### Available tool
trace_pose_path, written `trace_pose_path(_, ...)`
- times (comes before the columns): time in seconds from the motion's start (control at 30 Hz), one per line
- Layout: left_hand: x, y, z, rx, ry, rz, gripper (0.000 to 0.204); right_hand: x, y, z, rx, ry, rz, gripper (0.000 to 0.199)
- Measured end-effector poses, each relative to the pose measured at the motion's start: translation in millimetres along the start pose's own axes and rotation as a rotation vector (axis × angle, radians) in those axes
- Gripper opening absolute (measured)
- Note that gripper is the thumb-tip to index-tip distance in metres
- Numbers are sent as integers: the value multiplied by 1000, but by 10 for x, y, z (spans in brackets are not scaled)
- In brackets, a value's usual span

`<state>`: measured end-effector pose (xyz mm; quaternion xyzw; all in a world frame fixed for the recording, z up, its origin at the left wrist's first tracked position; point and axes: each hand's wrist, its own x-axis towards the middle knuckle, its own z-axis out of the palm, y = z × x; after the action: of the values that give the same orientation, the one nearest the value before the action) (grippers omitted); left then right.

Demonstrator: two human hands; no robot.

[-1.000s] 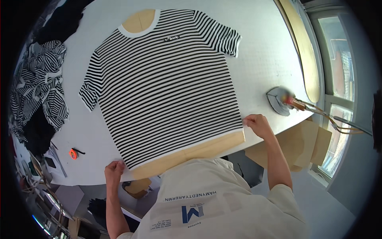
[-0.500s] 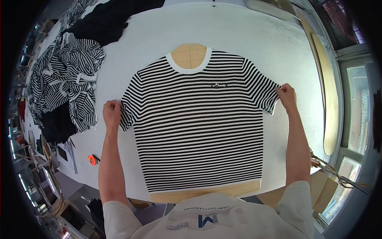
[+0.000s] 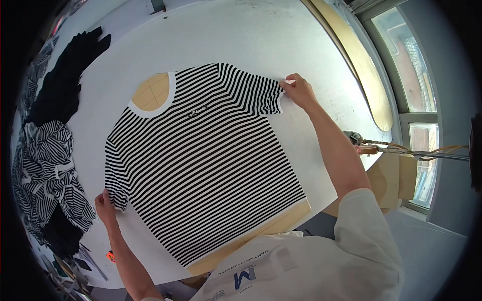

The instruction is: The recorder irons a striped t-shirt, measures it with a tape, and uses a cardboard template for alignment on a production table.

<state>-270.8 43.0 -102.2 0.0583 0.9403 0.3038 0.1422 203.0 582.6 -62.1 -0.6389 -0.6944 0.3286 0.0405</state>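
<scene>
A black-and-white striped T-shirt (image 3: 201, 165) lies flat on a white table (image 3: 241, 45), pulled over a tan board (image 3: 153, 93) that shows at the collar and below the hem. My left hand (image 3: 105, 208) pinches the edge of the left sleeve near the table's front left. My right hand (image 3: 298, 90) grips the edge of the right sleeve at the far right of the shirt. Both arms are stretched out to the sides of the shirt.
A pile of striped garments (image 3: 47, 165) and a black garment (image 3: 65, 75) lie at the table's left. A steam iron (image 3: 359, 143) with its hose sits off the right edge. A curved tan board (image 3: 361, 60) leans by the window (image 3: 416, 75). A small orange tool (image 3: 110, 257) lies front left.
My hands went from the shirt's hem to its two sleeves and hold them now. The view has swung, so the shirt appears turned and tilted in the picture.
</scene>
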Motion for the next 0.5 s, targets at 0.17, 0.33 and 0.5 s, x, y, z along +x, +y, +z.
trace_pose_path(0.17,-176,-101,-111,-92,-47,144,33,-277,142,167,141,-140,-256,63)
trace_pose_path(0.33,-245,-98,-201,16,230,290,25,-384,79,136,-154,-173,-577,76)
trace_pose_path(0.5,-883,167,-83,97,231,438,30,-462,119,216,-208,-137,-563,70)
